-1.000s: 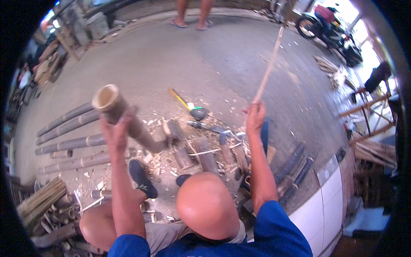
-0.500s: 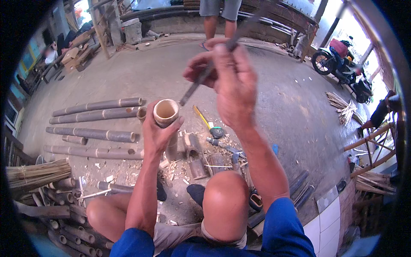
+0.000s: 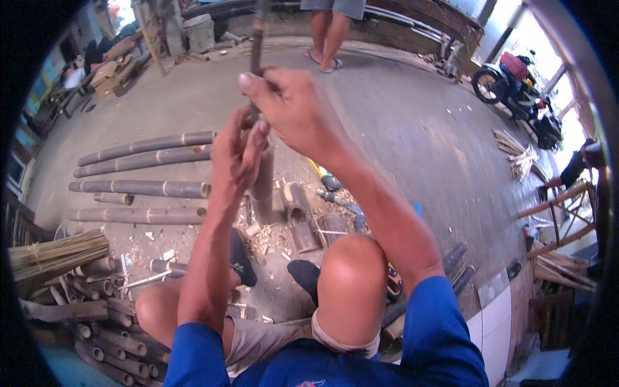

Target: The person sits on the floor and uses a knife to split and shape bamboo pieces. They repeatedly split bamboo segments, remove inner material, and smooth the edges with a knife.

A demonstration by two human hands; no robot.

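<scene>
Just left of the frame's centre, the left hand [image 3: 236,153] wraps its fingers around the upper end of an upright bamboo tube [image 3: 262,184], apparently to steady it. Above, the right hand [image 3: 298,106] pinches a dark stick [image 3: 256,48], seemingly to guide it. Half a second ago the stick slanted away and the tube's mouth showed; now the stick stands near-vertical, its lower end hidden.

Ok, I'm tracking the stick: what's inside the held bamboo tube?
The dark stick shows above the bamboo tube; the left hand and right hand hide the stick's lower end and tube's inside.
</scene>
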